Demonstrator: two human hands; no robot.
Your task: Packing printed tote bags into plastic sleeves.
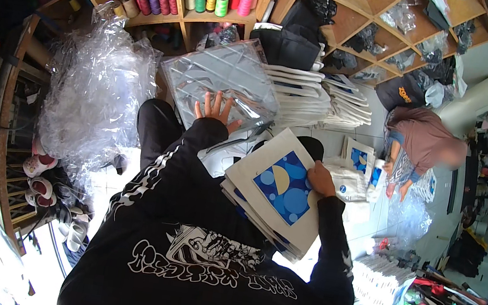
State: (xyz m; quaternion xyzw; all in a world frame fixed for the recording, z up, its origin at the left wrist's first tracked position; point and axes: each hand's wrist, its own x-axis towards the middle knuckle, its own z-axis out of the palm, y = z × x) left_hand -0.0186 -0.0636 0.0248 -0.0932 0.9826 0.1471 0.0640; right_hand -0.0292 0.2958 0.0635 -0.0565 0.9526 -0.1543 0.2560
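My left hand [217, 112] lies flat with its fingers spread on a stack of clear plastic bags [205, 74], shiny and grey-looking, in front of my knees. With my right hand [322, 179] I grip the right edge of a bundle of cream cloth bags [282, 186]. The top bag carries a blue panel with circles and a pale yellow shape. Several layers show along the bundle's lower left edge, and it rests close against my body. My right fingers are partly hidden behind the bundle.
Loose clear plastic [97, 99] is heaped on the left. Ahead stand folded cream bags [296, 97] in stacks, below shelves of thread spools [216, 0]. Another person [426, 139] bends over similar printed bags [360, 157] at the right. Shoes [40, 185] sit on a left rack.
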